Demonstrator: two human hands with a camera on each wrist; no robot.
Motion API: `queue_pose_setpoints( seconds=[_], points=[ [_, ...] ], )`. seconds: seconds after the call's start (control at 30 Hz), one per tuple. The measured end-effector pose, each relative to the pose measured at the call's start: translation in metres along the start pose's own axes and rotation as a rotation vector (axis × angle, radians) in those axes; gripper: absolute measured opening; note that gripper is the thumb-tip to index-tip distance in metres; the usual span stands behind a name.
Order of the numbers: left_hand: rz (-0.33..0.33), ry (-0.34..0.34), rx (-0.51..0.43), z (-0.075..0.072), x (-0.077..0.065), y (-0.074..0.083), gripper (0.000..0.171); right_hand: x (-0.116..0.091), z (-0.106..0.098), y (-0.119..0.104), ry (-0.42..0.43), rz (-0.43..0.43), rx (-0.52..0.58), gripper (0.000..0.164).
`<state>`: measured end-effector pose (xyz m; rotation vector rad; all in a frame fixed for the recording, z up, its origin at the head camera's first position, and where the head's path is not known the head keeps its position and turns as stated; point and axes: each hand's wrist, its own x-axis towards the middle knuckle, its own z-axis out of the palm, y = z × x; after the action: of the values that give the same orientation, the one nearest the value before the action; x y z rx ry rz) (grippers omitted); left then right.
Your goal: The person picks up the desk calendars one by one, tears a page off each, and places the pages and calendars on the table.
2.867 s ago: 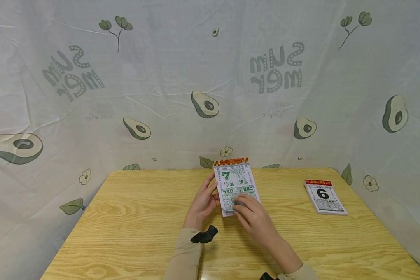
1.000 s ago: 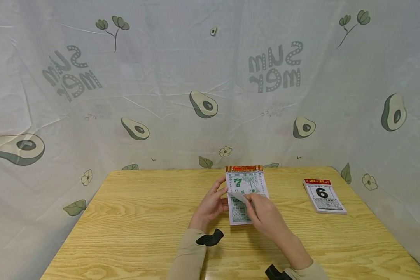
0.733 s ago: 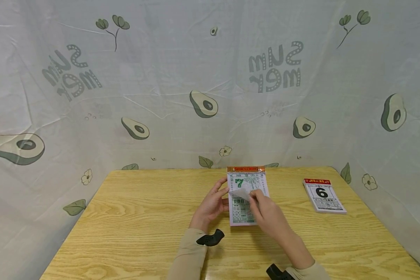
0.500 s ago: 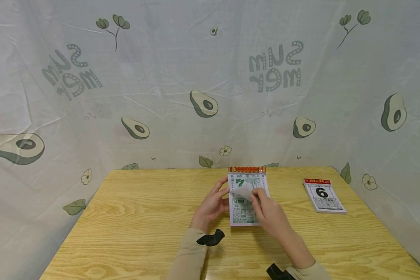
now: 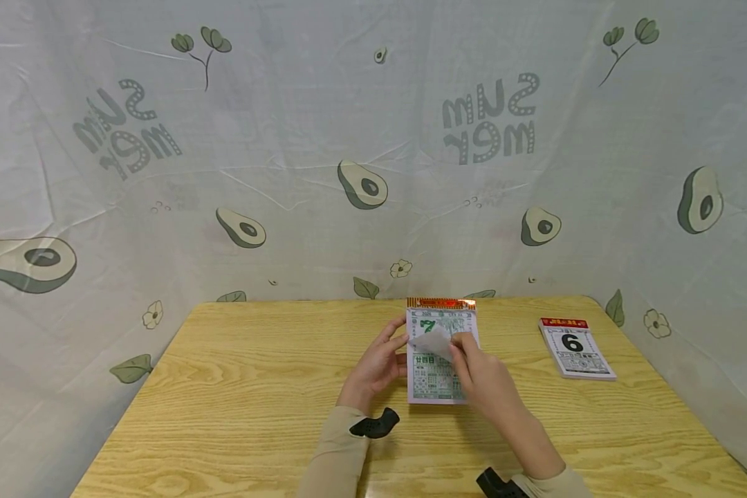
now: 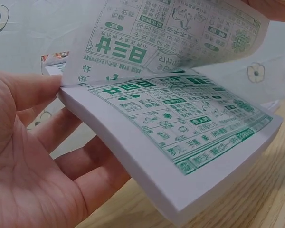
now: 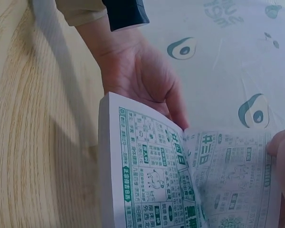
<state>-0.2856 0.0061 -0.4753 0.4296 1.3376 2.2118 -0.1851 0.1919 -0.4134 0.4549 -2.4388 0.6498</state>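
A thick tear-off calendar with a red and gold header and green print tilts up near the table's back edge. My left hand grips its left side, thumb at the edge and fingers behind, as the left wrist view shows. Between thumb and fingers, my right hand pinches the lower part of the top sheet, which curls upward over the green 7. Under it, the following page shows its green print. In the right wrist view the raised sheet stands away from the pad, still joined toward the header.
A second tear-off calendar with a red header and black 6 lies at the right of the wooden table. A pale cloth with avocado prints hangs behind the table. Black wrist mounts sit on both sleeves.
The calendar and both hands have shifted right and slightly nearer. My right fingers, earlier resting on the page, took hold of the top sheet and lifted it; lately it curls a little farther up.
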Motion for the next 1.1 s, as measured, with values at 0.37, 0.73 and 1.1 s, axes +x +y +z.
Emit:
queue_pose_setpoints(
  seconds=[0.37, 0.73, 1.1],
  points=[
    [-0.012, -0.009, -0.033, 0.008, 0.001, -0.001, 0.038, 0.001, 0.005, 0.015, 0.116, 0.16, 0.04, 0.007],
    [-0.021, -0.019, -0.039, 0.014, 0.0, 0.0, 0.039, 0.002, 0.007, 0.025, 0.199, 0.225, 0.164, 0.006],
    [-0.035, 0.05, -0.065, 0.016, 0.007, -0.008, 0.037, 0.004, 0.0, 0.028, 0.047, 0.468, 0.387, 0.02]
  ],
)
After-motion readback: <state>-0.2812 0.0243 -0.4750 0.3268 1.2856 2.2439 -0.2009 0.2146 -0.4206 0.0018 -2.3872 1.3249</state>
